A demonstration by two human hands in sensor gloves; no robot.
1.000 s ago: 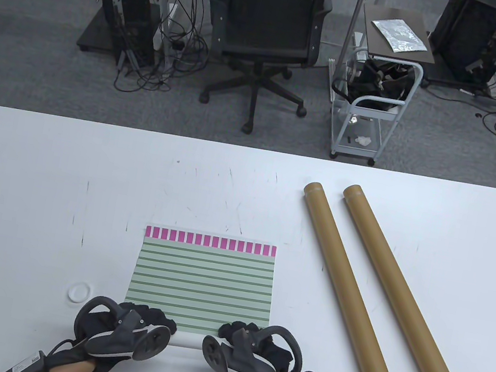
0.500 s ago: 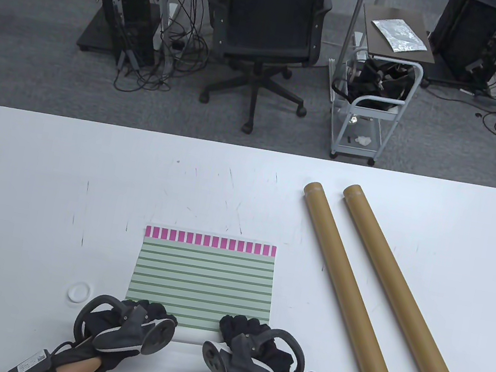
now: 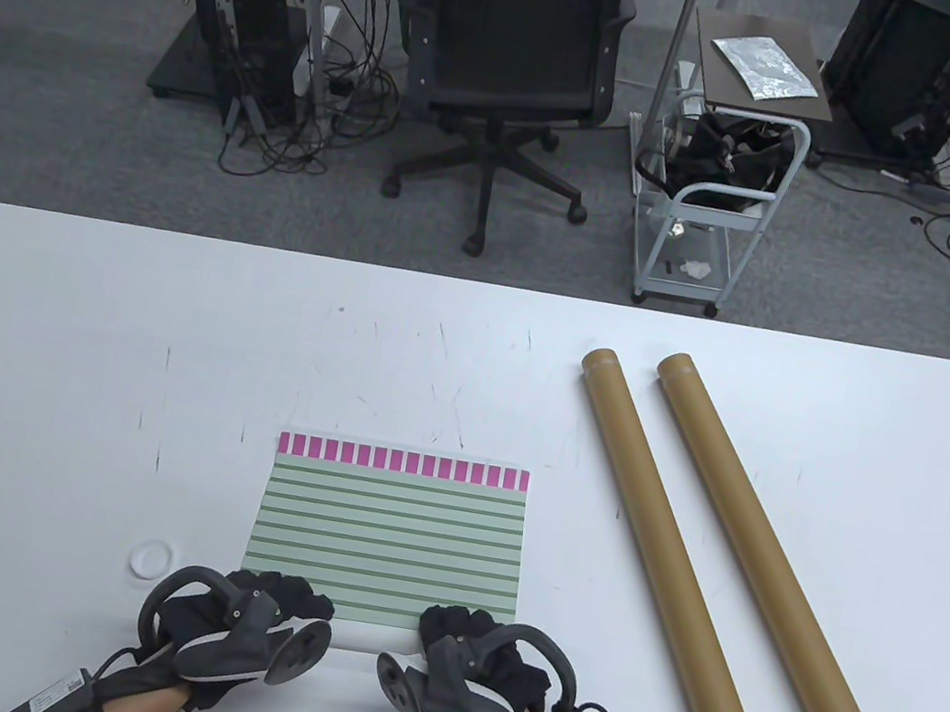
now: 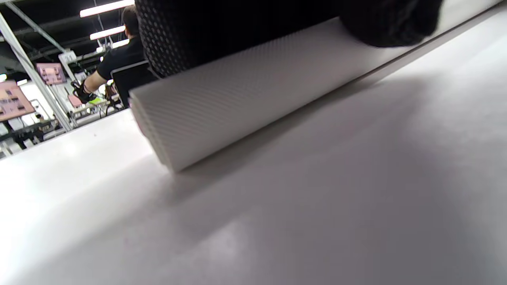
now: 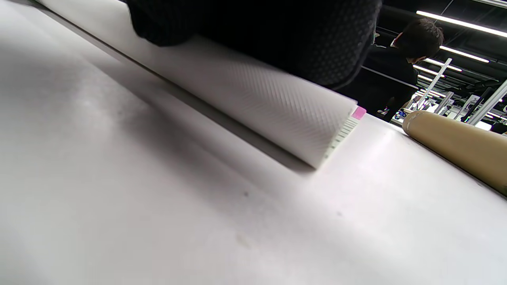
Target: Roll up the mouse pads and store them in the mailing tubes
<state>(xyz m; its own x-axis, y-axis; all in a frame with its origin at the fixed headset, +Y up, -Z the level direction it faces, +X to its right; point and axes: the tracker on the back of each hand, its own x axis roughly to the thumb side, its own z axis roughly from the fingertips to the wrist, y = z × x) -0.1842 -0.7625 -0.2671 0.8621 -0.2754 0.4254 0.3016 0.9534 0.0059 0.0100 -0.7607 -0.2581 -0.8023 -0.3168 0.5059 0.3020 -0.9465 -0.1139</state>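
Observation:
A green-striped mouse pad [image 3: 389, 529] with a pink-checked far edge lies flat on the white table [image 3: 70, 358]. Its near edge is rolled into a white roll [image 3: 357, 636], which also shows in the left wrist view [image 4: 245, 103] and the right wrist view [image 5: 277, 111]. My left hand [image 3: 275, 601] presses on the roll's left end and my right hand [image 3: 463, 634] on its right end, fingers curled over the top. Two brown mailing tubes [image 3: 669, 560] [image 3: 767, 573] lie side by side to the right, apart from both hands.
A small white tube cap [image 3: 152, 559] lies on the table just left of my left hand. The nearer tube's end shows in the right wrist view [image 5: 455, 146]. Beyond the table's far edge stand an office chair [image 3: 509, 59] and a cart [image 3: 714, 196].
Both hands have moved a little away from me with the roll, and one more green stripe of the pad has been taken into it.

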